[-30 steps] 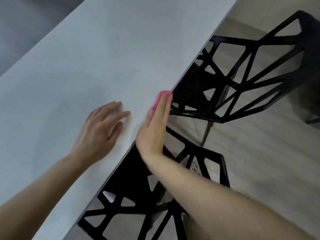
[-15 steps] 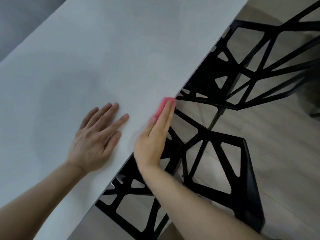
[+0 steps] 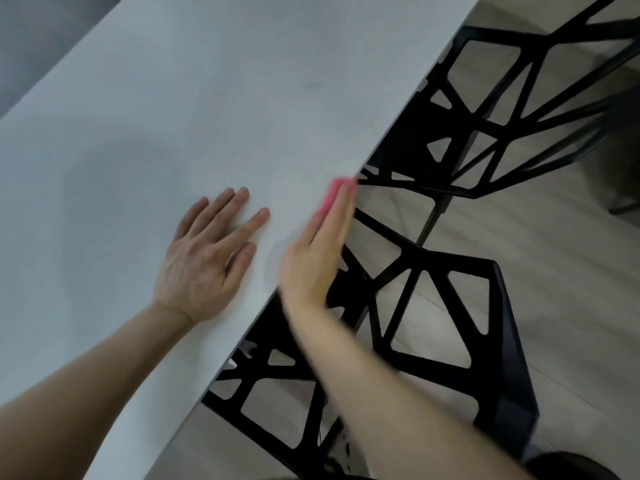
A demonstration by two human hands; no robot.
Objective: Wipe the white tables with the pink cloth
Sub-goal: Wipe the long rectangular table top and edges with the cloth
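Note:
The white table (image 3: pixel 214 98) runs diagonally from lower left to upper right. My left hand (image 3: pixel 207 258) lies flat on its top near the right edge, fingers straight and spread. My right hand (image 3: pixel 318 251) stands on edge with straight fingers against the table's side edge and presses the pink cloth (image 3: pixel 334 192) onto it. Only a small strip of the cloth shows past my fingertips and thumb side; the rest is hidden behind the hand.
Two black open-frame chairs stand tucked along the table's right edge, one (image 3: pixel 491 109) farther up and one (image 3: pixel 433 327) right under my right forearm. Pale wood floor (image 3: pixel 571 271) lies to the right. A grey surface (image 3: pixel 41 36) shows beyond the table's far-left edge.
My right hand with the cloth has slid along the table's side edge, and the view has shifted so that the chairs sit farther right. My left hand stays flat on the top.

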